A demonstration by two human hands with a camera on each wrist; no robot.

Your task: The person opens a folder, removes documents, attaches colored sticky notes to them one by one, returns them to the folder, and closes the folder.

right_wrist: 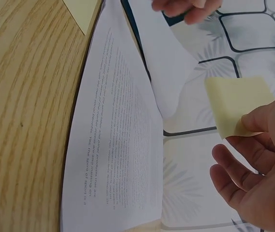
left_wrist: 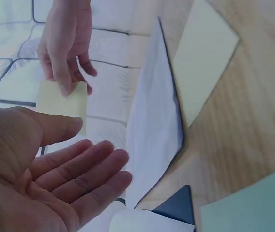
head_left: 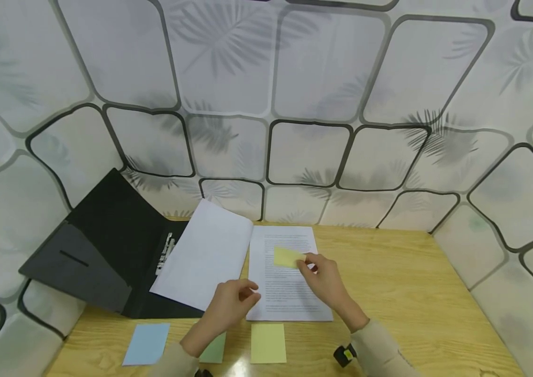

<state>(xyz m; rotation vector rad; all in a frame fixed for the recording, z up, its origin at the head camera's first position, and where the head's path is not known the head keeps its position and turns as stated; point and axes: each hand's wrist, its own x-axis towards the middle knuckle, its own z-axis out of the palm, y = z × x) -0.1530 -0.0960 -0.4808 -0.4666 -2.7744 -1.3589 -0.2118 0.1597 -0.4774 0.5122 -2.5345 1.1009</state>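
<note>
My right hand [head_left: 324, 280] pinches a yellow sticky note [head_left: 287, 257] by its edge, above a stack of printed pages [head_left: 290, 298]. In the right wrist view the sticky note [right_wrist: 239, 104] sits between thumb and index finger. My left hand [head_left: 232, 302] hovers near the lower left of those pages, holding nothing. Its fingers look loosely bent with the thumb apart in the left wrist view. Beside the printed pages, a blank-faced sheet stack [head_left: 210, 251] lies over the open black folder [head_left: 115, 241] with a metal clip [head_left: 165, 254].
Along the front of the wooden table [head_left: 389, 277] lie a blue sticky pad [head_left: 146, 344], a green pad [head_left: 214, 350] partly behind my left arm, and a yellow pad [head_left: 268, 343]. Patterned curtain walls [head_left: 313, 152] stand behind and at both sides. The folder's cover leans against the left one.
</note>
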